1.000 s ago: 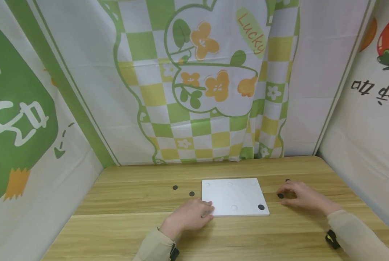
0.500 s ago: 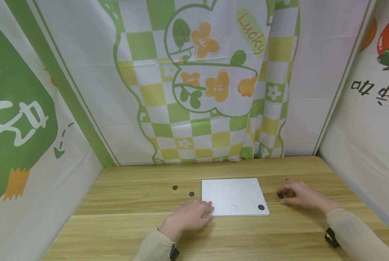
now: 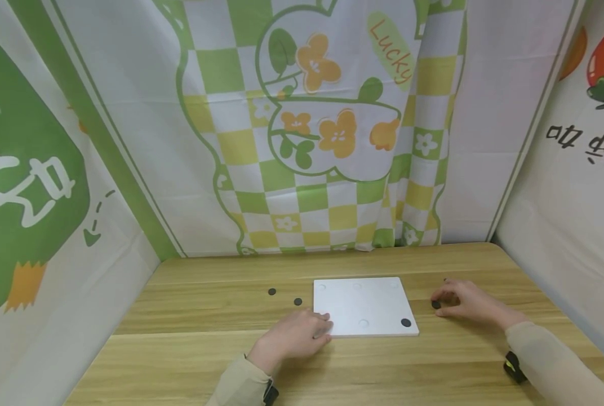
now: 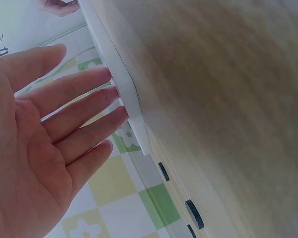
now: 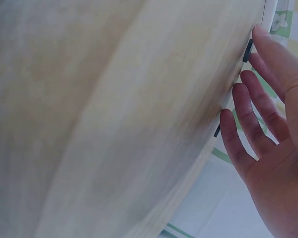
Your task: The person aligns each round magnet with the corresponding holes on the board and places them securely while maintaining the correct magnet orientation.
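Observation:
A white board [image 3: 358, 304] with shallow round recesses lies on the table; a black disc [image 3: 405, 322] sits in its near right recess. My left hand [image 3: 296, 334] rests its fingertips on the board's near left corner. In the left wrist view those fingers [image 4: 82, 106] are extended along the board's edge. Right of the board, my right hand [image 3: 466, 303] has thumb and index finger at opposite sides of another black disc [image 3: 436, 304], pinching it at table level. Under the little finger in the right wrist view, a further disc [image 5: 217, 131] shows partly.
Two loose black discs [image 3: 272, 291] [image 3: 298, 301] lie left of the board. The left wrist view shows a third disc on that side. Fabric with a green and yellow check [image 3: 302, 197] hangs behind the wooden table [image 3: 205, 316]; printed cloth walls stand on both sides.
My right hand has shifted very slightly, covering more of the disc behind it. The left hand, the board and the other discs have stayed in place.

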The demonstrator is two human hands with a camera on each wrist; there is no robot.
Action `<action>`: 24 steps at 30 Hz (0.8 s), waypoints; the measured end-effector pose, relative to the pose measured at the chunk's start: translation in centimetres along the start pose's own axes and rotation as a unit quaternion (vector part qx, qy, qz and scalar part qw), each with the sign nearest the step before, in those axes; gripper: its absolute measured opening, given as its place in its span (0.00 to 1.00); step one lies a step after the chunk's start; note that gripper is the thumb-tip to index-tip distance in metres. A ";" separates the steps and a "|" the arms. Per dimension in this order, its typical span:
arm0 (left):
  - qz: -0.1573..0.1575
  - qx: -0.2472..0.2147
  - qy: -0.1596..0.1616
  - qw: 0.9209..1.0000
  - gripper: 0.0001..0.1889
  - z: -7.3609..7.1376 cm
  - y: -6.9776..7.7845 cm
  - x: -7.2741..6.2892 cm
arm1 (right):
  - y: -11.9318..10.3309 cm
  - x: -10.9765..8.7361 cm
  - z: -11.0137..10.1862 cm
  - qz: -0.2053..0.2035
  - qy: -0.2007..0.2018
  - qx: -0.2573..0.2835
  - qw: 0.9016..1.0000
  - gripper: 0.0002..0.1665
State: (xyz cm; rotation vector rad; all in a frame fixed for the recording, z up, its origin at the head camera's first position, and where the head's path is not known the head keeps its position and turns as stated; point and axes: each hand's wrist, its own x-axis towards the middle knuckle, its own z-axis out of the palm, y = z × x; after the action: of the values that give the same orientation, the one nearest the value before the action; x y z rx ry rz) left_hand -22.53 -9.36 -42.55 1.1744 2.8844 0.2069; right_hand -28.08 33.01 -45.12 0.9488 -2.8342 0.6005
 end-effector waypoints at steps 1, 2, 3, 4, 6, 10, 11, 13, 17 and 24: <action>0.000 -0.001 -0.001 1.000 0.19 0.0 0.0 0.0 | 0.1 0.0 0.0 0.001 -0.001 0.003 1.000 0.19; -0.001 -0.002 -0.002 1.000 0.19 0.0 0.0 0.0 | 0.1 0.1 0.0 0.001 -0.002 0.009 1.000 0.20; -0.002 -0.002 -0.002 1.000 0.19 0.0 0.0 0.0 | 0.2 0.1 0.0 0.001 -0.002 0.014 1.000 0.20; -0.002 -0.001 -0.003 1.000 0.19 0.0 0.0 0.0 | 0.3 0.1 0.1 0.001 -0.002 0.021 1.000 0.20; -0.001 0.004 -0.002 1.000 0.19 0.1 -0.1 0.1 | 0.5 0.1 0.2 -0.001 -0.003 0.034 0.999 0.19; 0.001 0.013 0.000 1.000 0.19 0.3 -0.2 0.1 | 1.0 0.2 0.4 -0.005 -0.001 0.052 0.999 0.16; 0.001 0.015 0.001 1.000 0.19 0.3 -0.3 0.1 | 1.2 0.2 0.5 -0.004 -0.001 0.055 0.998 0.16; 0.001 0.013 0.001 1.000 0.19 0.4 -0.3 0.2 | 1.3 0.2 0.5 0.000 -0.002 0.059 0.998 0.15; -0.001 0.010 0.000 1.000 0.19 0.4 -0.3 0.1 | 1.2 0.2 0.4 0.008 -0.003 0.062 0.998 0.16; -0.006 0.007 -0.003 1.000 0.19 0.3 -0.2 0.1 | 0.8 0.4 0.1 0.012 -0.003 0.054 0.998 0.16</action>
State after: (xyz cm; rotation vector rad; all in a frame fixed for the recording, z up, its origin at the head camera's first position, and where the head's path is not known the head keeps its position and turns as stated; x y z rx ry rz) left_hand -22.72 -9.45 -42.85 1.1566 2.8914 0.1821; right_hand -28.94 33.33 -45.42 0.9340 -2.8472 0.7620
